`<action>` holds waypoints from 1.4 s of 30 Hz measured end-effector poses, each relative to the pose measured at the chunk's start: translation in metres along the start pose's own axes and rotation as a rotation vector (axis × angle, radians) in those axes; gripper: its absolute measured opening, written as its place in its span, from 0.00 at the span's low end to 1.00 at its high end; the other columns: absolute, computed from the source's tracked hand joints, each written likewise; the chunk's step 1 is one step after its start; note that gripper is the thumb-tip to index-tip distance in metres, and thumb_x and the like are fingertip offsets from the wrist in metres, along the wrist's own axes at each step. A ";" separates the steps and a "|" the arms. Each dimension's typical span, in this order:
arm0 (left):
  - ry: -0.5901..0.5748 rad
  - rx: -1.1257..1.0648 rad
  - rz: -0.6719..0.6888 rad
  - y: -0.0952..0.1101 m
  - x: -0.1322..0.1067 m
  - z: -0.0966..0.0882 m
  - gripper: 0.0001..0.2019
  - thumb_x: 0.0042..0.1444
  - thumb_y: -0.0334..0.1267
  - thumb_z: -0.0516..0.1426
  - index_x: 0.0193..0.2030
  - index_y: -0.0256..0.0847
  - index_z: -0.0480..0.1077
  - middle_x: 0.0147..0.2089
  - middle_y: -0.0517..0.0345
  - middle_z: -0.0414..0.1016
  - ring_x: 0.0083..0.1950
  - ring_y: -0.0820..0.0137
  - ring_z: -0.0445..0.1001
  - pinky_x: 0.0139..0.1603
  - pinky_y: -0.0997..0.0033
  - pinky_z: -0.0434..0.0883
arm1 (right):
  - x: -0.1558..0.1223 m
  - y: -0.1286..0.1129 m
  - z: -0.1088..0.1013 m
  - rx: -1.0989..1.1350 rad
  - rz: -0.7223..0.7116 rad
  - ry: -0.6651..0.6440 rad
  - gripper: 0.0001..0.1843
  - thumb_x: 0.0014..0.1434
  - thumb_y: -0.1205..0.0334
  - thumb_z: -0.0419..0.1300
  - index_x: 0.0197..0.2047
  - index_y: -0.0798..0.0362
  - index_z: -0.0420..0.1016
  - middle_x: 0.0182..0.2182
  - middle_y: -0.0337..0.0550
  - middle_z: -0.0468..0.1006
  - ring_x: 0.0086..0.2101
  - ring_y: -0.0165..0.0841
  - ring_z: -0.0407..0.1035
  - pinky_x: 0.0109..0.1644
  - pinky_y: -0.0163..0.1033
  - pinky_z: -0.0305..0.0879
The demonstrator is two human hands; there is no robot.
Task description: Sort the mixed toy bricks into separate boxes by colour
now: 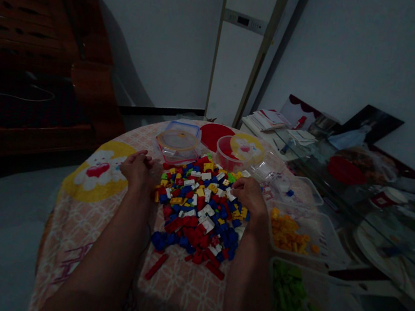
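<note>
A heap of toy building bricks [199, 207] in red, blue, white, yellow and green lies on the cloth-covered table between my arms. At the heap's left side, my left hand [137, 167] hovers over the cloth with loosely bent fingers, somewhat blurred, and I see no brick in it. My right hand [249, 193] reaches into the heap's upper right edge. Its fingers are drawn together beside white bricks, and whatever they pinch is hidden. One long red brick [156, 267] lies apart at the near edge of the heap.
Right of my arm stand clear tubs with yellow bricks [290, 233] and green bricks [290, 302]. A clear lidded box [178, 142] and a round clear tub [227, 153] are behind the heap. A cluttered glass table [348, 195] is farther right; a wooden bench [82, 97] stands left.
</note>
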State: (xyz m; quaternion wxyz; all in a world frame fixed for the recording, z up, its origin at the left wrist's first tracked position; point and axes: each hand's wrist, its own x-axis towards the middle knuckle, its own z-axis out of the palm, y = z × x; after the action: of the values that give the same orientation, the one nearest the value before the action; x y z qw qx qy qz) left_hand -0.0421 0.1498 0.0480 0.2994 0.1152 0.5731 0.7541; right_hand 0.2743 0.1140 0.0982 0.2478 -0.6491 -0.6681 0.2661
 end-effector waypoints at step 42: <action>0.032 -0.024 -0.047 -0.001 0.001 0.000 0.09 0.42 0.31 0.56 0.34 0.39 0.72 0.27 0.62 0.69 0.25 0.76 0.67 0.27 0.79 0.68 | 0.012 0.021 0.001 0.591 0.220 0.365 0.11 0.46 0.60 0.65 0.34 0.56 0.81 0.21 0.37 0.78 0.19 0.31 0.71 0.22 0.34 0.67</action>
State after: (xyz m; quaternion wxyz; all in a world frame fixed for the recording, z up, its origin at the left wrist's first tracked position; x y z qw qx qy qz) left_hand -0.0421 0.1506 0.0468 0.3093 0.0862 0.5714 0.7553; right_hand 0.2890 0.1264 0.0833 0.5096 -0.6543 -0.4334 0.3527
